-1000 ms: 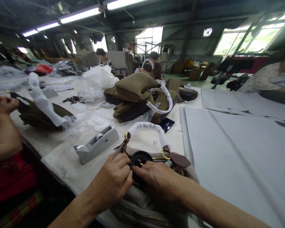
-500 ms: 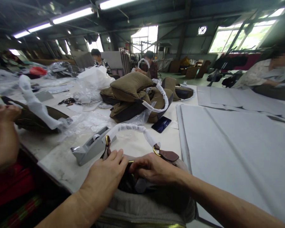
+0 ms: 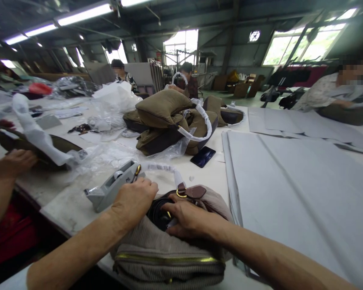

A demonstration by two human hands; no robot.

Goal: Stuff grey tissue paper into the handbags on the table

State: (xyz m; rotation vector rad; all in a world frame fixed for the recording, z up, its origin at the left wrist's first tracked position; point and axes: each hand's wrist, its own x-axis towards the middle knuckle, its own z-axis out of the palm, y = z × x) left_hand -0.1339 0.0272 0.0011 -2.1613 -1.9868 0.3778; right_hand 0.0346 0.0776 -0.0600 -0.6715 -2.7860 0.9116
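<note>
A taupe corduroy handbag [image 3: 169, 251] with a gold front zipper lies on the table before me, its top open. My left hand [image 3: 136, 197] is closed on the left edge of the opening, beside a gold handle ring. Reaching into the opening from the right, my right hand [image 3: 186, 217] has its fingers bent around part of a coiled black strap [image 3: 157, 211]; the fingertips are partly hidden. The handle [image 3: 163, 167], wrapped in white, arches behind my hands. A brown leather tab [image 3: 196, 191] joins it to the bag on the right.
A grey tape dispenser [image 3: 109, 189] stands left of the bag. Beyond lie a phone [image 3: 203, 156] and a pile of olive bags [image 3: 163, 106]. Large grey sheets [image 3: 290, 181] cover the right side. At left, a co-worker's hand [image 3: 15, 163] touches another olive bag [image 3: 59, 143].
The handbag's front has risen and come into fuller view, and its handle has shifted left. The coiled black strap now shows in the opening. The co-worker's hands have moved along their bag.
</note>
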